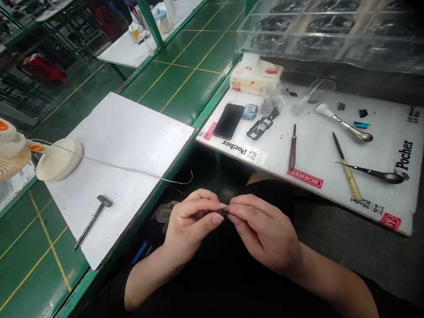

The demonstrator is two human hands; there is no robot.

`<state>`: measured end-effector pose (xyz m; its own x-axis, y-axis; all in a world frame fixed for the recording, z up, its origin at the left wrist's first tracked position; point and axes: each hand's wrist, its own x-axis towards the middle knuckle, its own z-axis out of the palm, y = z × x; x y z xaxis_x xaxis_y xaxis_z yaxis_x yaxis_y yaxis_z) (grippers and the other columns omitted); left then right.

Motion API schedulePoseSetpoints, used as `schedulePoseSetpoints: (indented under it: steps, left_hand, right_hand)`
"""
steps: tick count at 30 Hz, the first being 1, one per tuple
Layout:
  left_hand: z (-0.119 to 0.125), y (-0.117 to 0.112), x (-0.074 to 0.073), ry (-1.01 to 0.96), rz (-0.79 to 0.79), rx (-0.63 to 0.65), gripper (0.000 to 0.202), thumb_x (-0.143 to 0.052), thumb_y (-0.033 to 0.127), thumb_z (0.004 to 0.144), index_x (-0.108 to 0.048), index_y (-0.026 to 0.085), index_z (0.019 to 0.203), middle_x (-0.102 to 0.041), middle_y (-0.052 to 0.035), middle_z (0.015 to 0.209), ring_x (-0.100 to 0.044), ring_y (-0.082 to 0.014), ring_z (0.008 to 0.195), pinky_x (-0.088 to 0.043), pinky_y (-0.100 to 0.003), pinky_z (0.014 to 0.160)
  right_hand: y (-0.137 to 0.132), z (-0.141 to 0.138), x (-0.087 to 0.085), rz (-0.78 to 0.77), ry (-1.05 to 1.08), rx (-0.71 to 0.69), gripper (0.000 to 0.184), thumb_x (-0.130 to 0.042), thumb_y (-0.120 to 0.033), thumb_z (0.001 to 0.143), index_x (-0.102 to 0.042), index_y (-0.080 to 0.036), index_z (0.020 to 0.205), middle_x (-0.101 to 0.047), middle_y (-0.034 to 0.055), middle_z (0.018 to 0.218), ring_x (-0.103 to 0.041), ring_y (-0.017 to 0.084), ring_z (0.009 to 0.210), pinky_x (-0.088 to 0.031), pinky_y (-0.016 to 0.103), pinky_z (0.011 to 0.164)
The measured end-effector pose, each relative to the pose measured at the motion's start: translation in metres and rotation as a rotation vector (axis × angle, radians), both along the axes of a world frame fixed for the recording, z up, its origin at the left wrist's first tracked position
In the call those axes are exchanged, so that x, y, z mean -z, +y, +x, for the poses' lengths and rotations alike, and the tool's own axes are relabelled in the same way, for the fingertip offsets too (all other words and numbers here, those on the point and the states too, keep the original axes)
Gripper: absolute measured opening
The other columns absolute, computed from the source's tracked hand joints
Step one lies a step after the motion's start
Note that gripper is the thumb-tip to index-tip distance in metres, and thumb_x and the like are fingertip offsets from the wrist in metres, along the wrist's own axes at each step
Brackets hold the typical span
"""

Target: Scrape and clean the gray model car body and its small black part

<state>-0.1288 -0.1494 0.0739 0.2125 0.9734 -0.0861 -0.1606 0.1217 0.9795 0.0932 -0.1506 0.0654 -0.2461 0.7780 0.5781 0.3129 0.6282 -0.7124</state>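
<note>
- The left hand and the right hand meet low in the middle of the view, over the person's dark lap and just clear of the counter edge
- A small dark part sits between them; it is too small to make out in detail
- The fingers of the left hand are clamped on 1 end of the part, thumb against forefinger; the right hand pinches the other end the same way, so both sets of fingertips nearly touch
- On the counter to the right lies a white printed sheet, well apart from the hands
- At the sheet's near-left corner a black phone lies face up, with a small blue case just beside it and a black frame piece next to that
- A brown-handled tool, a yellow-handled file, a dark pointed tool and a white-handled metal tool lie spread over the sheet
- A tissue pack stands at the sheet's far edge, below clear plastic trays
- To the left, a white board on a green surface carries a small hammer and the round base of a fan
</note>
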Motion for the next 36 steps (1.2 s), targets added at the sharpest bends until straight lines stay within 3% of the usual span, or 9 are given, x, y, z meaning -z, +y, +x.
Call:
schedulePoseSetpoints:
  steps: [15, 19, 23, 26, 30, 33, 36]
  left_hand:
    - [-0.009, -0.005, 0.013, -0.117, -0.007, -0.040, 0.017, -0.097, 0.023, 0.100, -0.099, 0.032, 0.114, -0.078, -0.0044, 0.115, -0.082, -0.0127, 0.078, -0.074, -0.028, 0.075]
    - [-0.008, -0.003, 0.018, -0.152, -0.014, -0.010, 0.022, -0.095, 0.019, 0.101, -0.098, 0.033, 0.119, -0.077, -0.0039, 0.118, -0.081, -0.0110, 0.082, -0.072, -0.025, 0.079]
    - [-0.006, -0.005, 0.022, -0.231, -0.070, -0.029, 0.025, -0.102, 0.018, 0.093, -0.097, 0.029, 0.115, -0.077, -0.0036, 0.114, -0.076, -0.0097, 0.081, -0.069, -0.022, 0.075]
    - [-0.018, -0.014, 0.021, -0.272, -0.111, -0.167, 0.017, -0.104, 0.023, 0.091, -0.095, 0.023, 0.105, -0.081, -0.0058, 0.117, -0.078, -0.0115, 0.080, -0.069, -0.024, 0.072]
    - [-0.070, -0.048, 0.022, -0.129, -0.174, -0.404, 0.030, -0.097, 0.042, 0.100, -0.086, 0.016, 0.112, -0.089, -0.0137, 0.110, -0.080, -0.0174, 0.074, -0.065, -0.028, 0.065]
    - [-0.116, -0.099, 0.027, 0.164, -0.197, -0.696, 0.037, -0.091, 0.049, 0.103, -0.086, 0.016, 0.121, -0.086, -0.0093, 0.093, -0.070, -0.0149, 0.064, -0.059, -0.028, 0.062]
    - [-0.148, -0.158, 0.039, 0.445, -0.237, -0.996, 0.036, -0.082, 0.048, 0.108, -0.087, 0.019, 0.128, -0.079, -0.0025, 0.083, -0.069, -0.0162, 0.068, -0.058, -0.029, 0.067]
  right_hand:
    - [-0.004, -0.017, -0.010, -0.065, -0.049, 0.022, 0.025, -0.072, -0.005, 0.110, -0.081, -0.022, 0.127, -0.086, 0.0076, 0.113, -0.085, 0.018, 0.100, -0.074, 0.028, 0.090]
    - [-0.005, -0.020, -0.010, -0.147, -0.027, 0.037, 0.025, -0.071, -0.006, 0.111, -0.083, -0.025, 0.123, -0.085, 0.0053, 0.111, -0.084, 0.017, 0.098, -0.073, 0.028, 0.089]
    - [-0.004, -0.028, -0.009, -0.233, 0.011, 0.036, 0.022, -0.070, -0.010, 0.113, -0.083, -0.026, 0.120, -0.085, 0.0026, 0.109, -0.083, 0.016, 0.096, -0.071, 0.026, 0.087]
    - [0.000, -0.037, -0.001, -0.247, -0.039, -0.020, 0.016, -0.071, -0.017, 0.115, -0.083, -0.028, 0.118, -0.085, 0.0016, 0.110, -0.083, 0.016, 0.095, -0.070, 0.026, 0.087]
    - [0.026, -0.066, 0.024, -0.330, -0.200, -0.137, 0.015, -0.074, -0.040, 0.117, -0.084, -0.030, 0.121, -0.085, 0.0040, 0.116, -0.085, 0.021, 0.097, -0.071, 0.030, 0.082]
    - [0.048, -0.124, 0.033, -0.375, -0.389, -0.381, 0.030, -0.065, -0.049, 0.120, -0.082, -0.026, 0.128, -0.086, 0.0080, 0.119, -0.085, 0.023, 0.095, -0.072, 0.034, 0.082]
    - [0.050, -0.206, 0.028, -0.337, -0.646, -0.631, 0.035, -0.058, -0.043, 0.123, -0.081, -0.019, 0.135, -0.085, 0.0129, 0.131, -0.085, 0.026, 0.114, -0.071, 0.039, 0.101]
